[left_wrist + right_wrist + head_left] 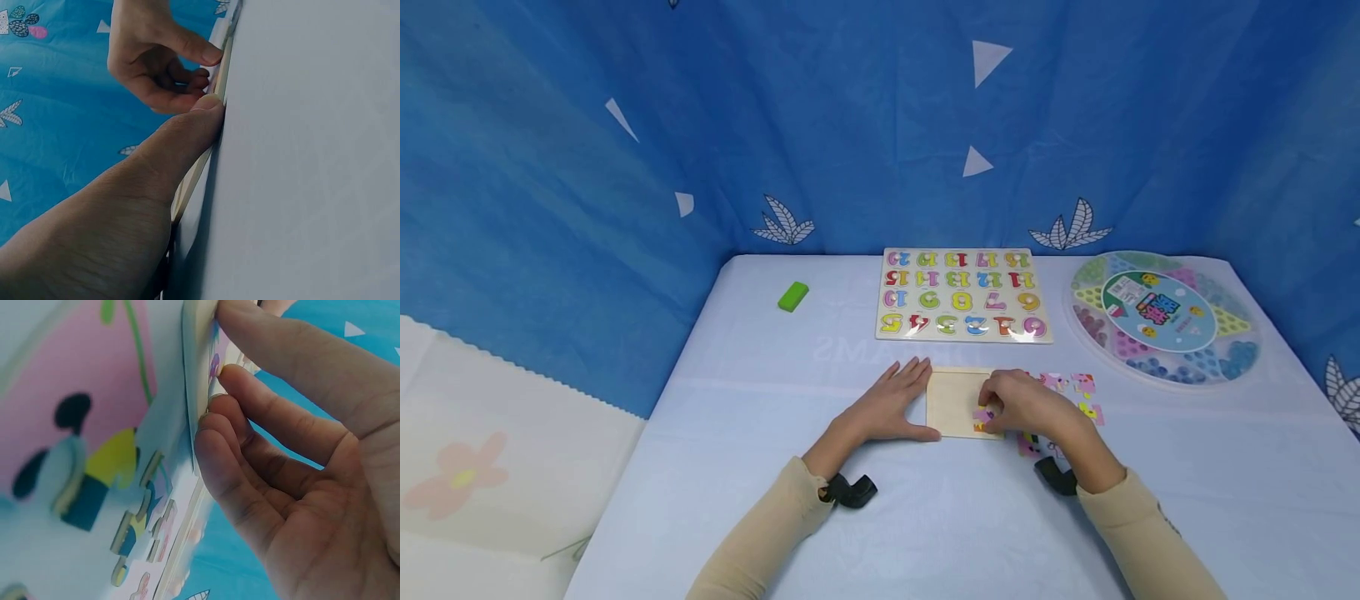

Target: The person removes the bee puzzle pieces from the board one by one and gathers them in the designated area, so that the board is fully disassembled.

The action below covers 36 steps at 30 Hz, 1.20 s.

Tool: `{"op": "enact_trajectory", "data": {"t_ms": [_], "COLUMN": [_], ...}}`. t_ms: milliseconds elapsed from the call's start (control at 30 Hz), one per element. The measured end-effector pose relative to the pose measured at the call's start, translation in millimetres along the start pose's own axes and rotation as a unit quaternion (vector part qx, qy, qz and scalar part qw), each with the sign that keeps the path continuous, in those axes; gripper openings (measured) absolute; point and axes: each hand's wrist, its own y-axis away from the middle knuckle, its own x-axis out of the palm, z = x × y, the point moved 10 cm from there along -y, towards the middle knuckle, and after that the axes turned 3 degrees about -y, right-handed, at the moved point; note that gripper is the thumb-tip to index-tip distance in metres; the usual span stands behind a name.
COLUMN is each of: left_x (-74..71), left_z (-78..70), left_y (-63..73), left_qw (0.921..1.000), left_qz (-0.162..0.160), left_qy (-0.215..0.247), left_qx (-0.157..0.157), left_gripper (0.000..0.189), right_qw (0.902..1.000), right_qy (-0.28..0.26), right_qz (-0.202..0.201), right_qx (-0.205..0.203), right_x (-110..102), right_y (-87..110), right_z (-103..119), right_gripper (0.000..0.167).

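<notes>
A shallow wooden puzzle tray [953, 402] lies on the table, mostly bare inside. My left hand [891, 404] rests at its left side, fingers stretched out along the top left corner and thumb against the near edge. In the left wrist view that thumb [203, 112] touches the rim. My right hand [1026, 404] is over the tray's right part, its thumb and forefinger pinching a pink and purple jigsaw piece [982, 417] down in the tray. Loose jigsaw pieces [1084, 383] lie to the right, partly hidden by the right hand and wrist.
Behind the tray is a number puzzle board [964, 296]. A round, clear-lidded game box [1165, 317] with coloured beads stands at the back right. A green block [793, 297] sits at the back left. Blue cloth [880, 125] hangs behind the table.
</notes>
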Motion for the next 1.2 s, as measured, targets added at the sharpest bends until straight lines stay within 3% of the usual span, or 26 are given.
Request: {"op": "enact_trajectory", "data": {"t_ms": [900, 1200], "left_x": [-0.6, -1.2], "left_z": [-1.5, -0.5], "left_y": [-0.4, 0.7], "left_qw": [1.0, 1.0], "left_qz": [0.004, 0.004], "left_qy": [-0.001, 0.001], "left_qx": [0.002, 0.0], "left_gripper": [0.109, 0.11], "right_qw": [0.9991, 0.9992], "right_qy": [-0.034, -0.026], "right_qz": [-0.005, -0.024], "right_qx": [0.027, 0.019], "right_x": [0.8, -6.0], "right_y": [7.8, 17.7], "right_z": [-0.6, -7.8], "right_gripper": [0.032, 0.033]}}
